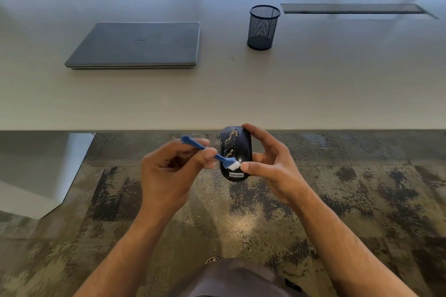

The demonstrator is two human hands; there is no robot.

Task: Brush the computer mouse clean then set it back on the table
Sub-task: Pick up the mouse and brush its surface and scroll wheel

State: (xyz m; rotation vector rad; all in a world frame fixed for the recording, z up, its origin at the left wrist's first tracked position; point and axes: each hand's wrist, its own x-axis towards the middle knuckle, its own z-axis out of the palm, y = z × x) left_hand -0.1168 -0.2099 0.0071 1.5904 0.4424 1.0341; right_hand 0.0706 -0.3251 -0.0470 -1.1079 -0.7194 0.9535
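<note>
The mouse (236, 153) is held above the floor, just in front of the bench (217, 94) edge, with pale debris on its left half. The right hand (270, 164) grips it, fingers (251, 129) curled over the far end and thumb at the near right side. The left hand (173, 171) pinches the blue brush (210, 153) handle between thumb and fingers; the white bristles touch the mouse near its label. On the bench, well apart from the mouse: a closed laptop (137, 46) and, right of it, a mesh cup (263, 27).
</note>
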